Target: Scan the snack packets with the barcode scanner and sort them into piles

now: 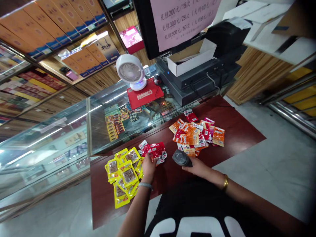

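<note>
On the dark red tabletop (170,177), my left hand (149,167) has its fingers curled at the near edge of a small pile of red and white snack packets (158,150). Thumb and fingers close on a packet there, though the fingertips are partly hidden. My right hand (198,168) grips a dark grey handheld barcode scanner (181,158), its head tipped toward the left. Yellow snack packets (128,173) lie heaped to the left of my left hand. Beyond the scanner is a mixed heap of orange, red and pink packets (190,133).
A glass display counter (98,131) borders the table's far side. On it stand a white fan (129,70) over a red mat (148,98), and a black cash register base (187,89) carrying an open white box (192,61). Shelves of boxes (49,19) rise behind.
</note>
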### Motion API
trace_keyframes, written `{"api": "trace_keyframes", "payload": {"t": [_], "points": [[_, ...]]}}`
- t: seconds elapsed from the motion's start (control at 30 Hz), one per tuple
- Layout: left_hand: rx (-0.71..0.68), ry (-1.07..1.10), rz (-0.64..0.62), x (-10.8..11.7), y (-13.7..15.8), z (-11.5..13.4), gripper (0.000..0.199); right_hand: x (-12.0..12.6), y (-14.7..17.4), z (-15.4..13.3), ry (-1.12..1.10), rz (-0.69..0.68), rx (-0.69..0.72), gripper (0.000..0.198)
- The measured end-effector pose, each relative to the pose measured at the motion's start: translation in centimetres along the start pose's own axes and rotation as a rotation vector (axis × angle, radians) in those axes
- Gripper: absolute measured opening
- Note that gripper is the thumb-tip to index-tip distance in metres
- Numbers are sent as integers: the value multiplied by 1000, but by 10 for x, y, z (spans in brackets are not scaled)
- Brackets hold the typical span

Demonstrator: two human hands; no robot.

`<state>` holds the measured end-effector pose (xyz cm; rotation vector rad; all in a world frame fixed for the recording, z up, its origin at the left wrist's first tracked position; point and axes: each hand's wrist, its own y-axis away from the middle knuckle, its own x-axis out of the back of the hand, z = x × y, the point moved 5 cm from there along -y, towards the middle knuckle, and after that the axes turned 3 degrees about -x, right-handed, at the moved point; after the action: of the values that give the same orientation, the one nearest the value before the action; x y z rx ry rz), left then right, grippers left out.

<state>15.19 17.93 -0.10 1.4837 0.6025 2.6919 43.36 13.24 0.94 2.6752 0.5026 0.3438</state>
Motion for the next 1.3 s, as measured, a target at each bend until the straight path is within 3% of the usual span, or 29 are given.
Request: {"api": "trace_keyframes", "payload": {"t": [0.07, 0.1, 0.3, 0.43, 0.57, 0.7, 0.9, 1.13, 1.3], "points": [[-109, -159, 124, 5, -1, 14, 48, 3, 6, 8, -1, 21, -32, 48], [-182, -197, 129, 0, -2, 26, 50, 5, 8, 12, 1, 36, -48, 48], [-563, -166, -82, -72, -23, 132, 49, 26, 27, 36, -10, 139, -138, 52], [-580, -241, -149, -106, -45, 185, 56, 39, 40, 44, -108, 235, -158, 50], [-573, -360, -168, -111, -55, 205, 52, 49, 49, 38, -174, 299, -141, 46], [-496, -289, -246, -103, -49, 184, 40, 56, 52, 30, -158, 359, -177, 46], [-180, 161, -363, -89, -28, 110, 46, 50, 34, 23, -84, 294, -130, 48], [-92, 376, -268, -65, -1, 51, 38, 22, 1, -4, 33, 128, -69, 44], [-39, 288, -180, -51, 14, 22, 43, -5, -14, -17, 75, -3, -3, 44]]}}
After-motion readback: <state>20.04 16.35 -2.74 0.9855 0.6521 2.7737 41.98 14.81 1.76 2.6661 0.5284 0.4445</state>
